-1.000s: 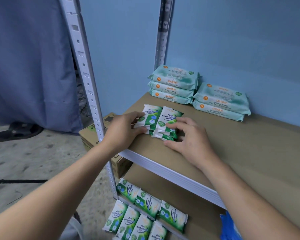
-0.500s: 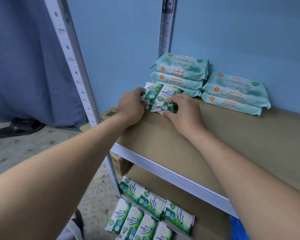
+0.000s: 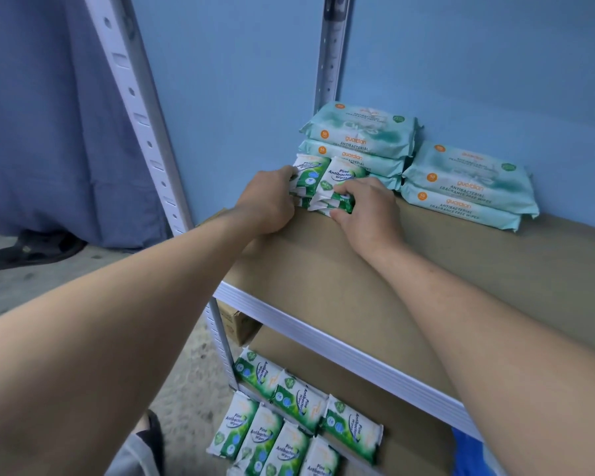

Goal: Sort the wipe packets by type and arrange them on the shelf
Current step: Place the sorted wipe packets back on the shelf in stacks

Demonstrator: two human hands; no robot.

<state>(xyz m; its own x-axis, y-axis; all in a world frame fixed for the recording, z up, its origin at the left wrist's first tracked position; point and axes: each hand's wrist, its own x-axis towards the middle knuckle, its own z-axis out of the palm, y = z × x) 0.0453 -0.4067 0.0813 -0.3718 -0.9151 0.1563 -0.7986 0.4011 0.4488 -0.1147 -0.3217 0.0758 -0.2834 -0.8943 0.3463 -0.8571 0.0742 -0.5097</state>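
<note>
Both arms stretch forward; the left hand point(image 3: 268, 201) and right hand point(image 3: 370, 209) curl round a bunch of green-and-white pine wipe packets point(image 3: 318, 180), held far left on the shelf point(image 3: 461, 269), just before the teal stack point(image 3: 358, 139)

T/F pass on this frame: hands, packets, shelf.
1. Both the left hand and right hand grip the green pine packets on the upper shelf. True.
2. The left teal stack is taller than the right teal stack. True.
3. The teal stacks sit at the shelf's front edge. False: they sit at the back, by the wall.
4. Nothing lies below the upper shelf. False: lower green packets lie on the lower shelf.
</note>
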